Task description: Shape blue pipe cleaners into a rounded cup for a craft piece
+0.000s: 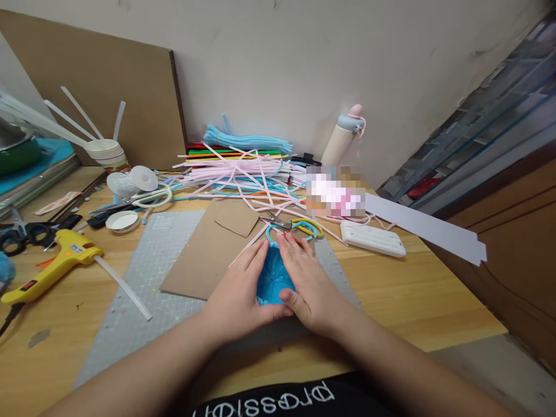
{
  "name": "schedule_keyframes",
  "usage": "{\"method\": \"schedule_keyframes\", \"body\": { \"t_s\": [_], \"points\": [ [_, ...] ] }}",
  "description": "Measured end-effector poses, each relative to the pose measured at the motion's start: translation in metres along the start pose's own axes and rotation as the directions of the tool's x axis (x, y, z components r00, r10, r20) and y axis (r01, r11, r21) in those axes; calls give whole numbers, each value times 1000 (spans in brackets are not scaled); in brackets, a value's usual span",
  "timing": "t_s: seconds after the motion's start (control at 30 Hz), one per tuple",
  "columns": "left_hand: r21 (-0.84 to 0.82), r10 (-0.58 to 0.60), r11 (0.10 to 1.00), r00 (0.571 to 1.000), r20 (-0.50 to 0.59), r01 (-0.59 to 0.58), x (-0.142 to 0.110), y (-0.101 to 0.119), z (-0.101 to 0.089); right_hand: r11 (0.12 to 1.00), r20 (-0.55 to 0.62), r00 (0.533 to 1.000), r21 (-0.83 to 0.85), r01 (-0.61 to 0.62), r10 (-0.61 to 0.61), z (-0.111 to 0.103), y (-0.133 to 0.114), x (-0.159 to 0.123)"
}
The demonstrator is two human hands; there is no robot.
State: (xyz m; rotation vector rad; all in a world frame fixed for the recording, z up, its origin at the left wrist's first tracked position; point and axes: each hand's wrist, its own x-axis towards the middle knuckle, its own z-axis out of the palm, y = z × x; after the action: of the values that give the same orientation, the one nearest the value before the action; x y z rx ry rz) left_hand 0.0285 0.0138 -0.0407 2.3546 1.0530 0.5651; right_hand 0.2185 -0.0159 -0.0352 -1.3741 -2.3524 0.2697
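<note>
A small blue object of bunched fuzzy material (pixel 272 279) lies on a brown cardboard sheet (pixel 204 255) in front of me. My left hand (pixel 238 295) cups its left side, fingers together, thumb pressed under its near edge. My right hand (pixel 306 284) cups the right side in the same way. Both hands press against it from either side. Just beyond my fingertips lie scissors with yellow and blue handles (pixel 299 226) and a blue loop.
A yellow glue gun (pixel 54 263) with a glue stick lies at left, next to black scissors (pixel 26 234). A heap of pink and coloured sticks (pixel 243 171), paper cups (pixel 106 152), a bottle (pixel 343 136), a white box (pixel 372 238) and a white paper strip (pixel 425 223) stand behind.
</note>
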Motion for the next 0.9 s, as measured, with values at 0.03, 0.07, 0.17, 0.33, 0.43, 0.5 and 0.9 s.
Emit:
{"method": "schedule_keyframes", "body": {
  "t_s": [0.03, 0.07, 0.17, 0.33, 0.43, 0.5, 0.9],
  "points": [
    [-2, 6, 1000, 1000, -3, -6, 0, 0, 0, 1000, 15, 1000, -21, 20, -20, -1, -1, 0],
    [-3, 14, 1000, 1000, -3, -14, 1, 1, 0, 999, 29, 999, -29, 41, -41, -2, -1, 1],
    [0, 6, 1000, 1000, 3, -6, 1, 2, -1, 994, 3, 997, 74, 77, -77, -4, 2, 1],
    [8, -109, 994, 994, -12, 109, -2, 6, -3, 885, -321, 876, 415, -212, 360, -4, 7, 1],
    [31, -129, 991, 991, -22, 130, -3, 9, -2, 849, -155, 880, 380, -367, 449, -10, 3, 2],
    [59, -121, 991, 992, -26, 123, -3, 11, 0, 853, -20, 872, 221, -472, 488, -18, -3, 6],
    [116, -52, 992, 998, -39, 56, -3, 14, 4, 807, 202, 894, -541, -239, 400, -51, -8, 48]
  ]
}}
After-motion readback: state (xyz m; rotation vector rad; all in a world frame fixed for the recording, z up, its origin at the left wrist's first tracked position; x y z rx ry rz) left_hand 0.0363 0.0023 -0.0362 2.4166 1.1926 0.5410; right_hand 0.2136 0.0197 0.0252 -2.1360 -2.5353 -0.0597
